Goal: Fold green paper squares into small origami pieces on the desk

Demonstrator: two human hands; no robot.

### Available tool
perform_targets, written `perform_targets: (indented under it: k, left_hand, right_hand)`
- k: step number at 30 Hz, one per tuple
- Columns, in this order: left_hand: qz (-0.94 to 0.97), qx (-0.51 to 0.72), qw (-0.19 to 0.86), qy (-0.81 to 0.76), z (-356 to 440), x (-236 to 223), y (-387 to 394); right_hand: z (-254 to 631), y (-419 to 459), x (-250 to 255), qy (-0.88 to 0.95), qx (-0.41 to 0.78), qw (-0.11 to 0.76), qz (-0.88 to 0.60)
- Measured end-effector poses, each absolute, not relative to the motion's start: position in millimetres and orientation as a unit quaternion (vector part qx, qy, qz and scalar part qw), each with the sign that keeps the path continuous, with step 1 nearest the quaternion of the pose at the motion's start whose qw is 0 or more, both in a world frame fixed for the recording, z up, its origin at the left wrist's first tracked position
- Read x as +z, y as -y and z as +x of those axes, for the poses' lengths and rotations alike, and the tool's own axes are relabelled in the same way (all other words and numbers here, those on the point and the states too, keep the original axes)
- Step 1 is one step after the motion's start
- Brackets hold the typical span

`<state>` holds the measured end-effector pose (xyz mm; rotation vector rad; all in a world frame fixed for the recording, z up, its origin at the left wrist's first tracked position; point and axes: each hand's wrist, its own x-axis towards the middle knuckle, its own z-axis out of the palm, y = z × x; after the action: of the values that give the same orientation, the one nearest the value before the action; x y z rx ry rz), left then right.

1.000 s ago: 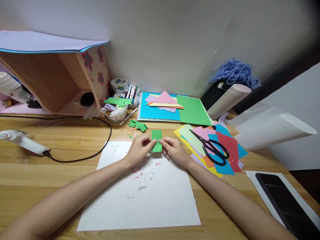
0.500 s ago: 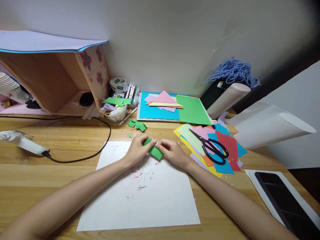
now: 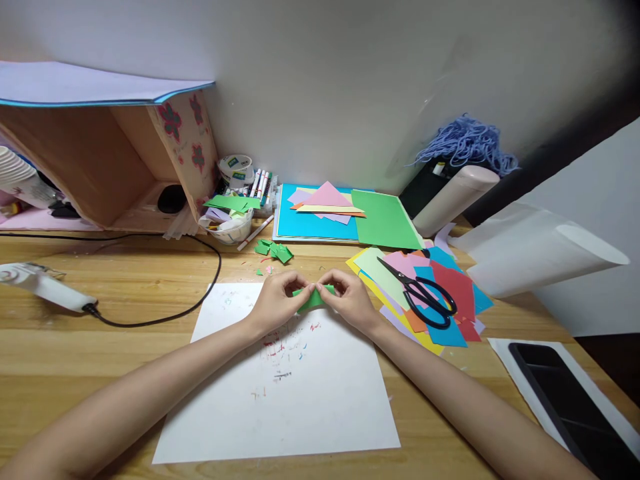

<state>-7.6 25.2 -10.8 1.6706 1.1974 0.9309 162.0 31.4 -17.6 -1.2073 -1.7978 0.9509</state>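
A small piece of green paper is pinched between my two hands above the far edge of a white sheet. My left hand holds its left part, thumb and fingers closed on it. On the other side, my right hand grips the right part the same way. Both thumb tips almost meet at the paper's upper edge. My fingers hide much of the piece. Coloured marks dot the white sheet. Just beyond my left hand lie green paper scraps.
Black-handled scissors rest on coloured paper pieces at right. Behind stand a tub of scraps, markers and a paper stack. A glue gun with its cord lies left; a phone lies right.
The green paper has turned from a slant to roughly level, and less of it shows. My right hand has shifted its grip, and both thumbs have come together at its upper edge.
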Motion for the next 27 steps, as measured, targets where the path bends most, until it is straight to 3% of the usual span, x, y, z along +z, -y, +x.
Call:
perform_targets:
  k: [14,27]
  left_hand:
    - [0.669,0.393,0.38,-0.503,-8,-11,-25]
    - [0.65,0.405,0.399,-0.504,-10,-15,-25]
  right_hand:
    - [161,-33,-21,0.661,0.377,0.41,-0.503]
    - [164,-37,-27,0.598,0.399,0.457,-0.523]
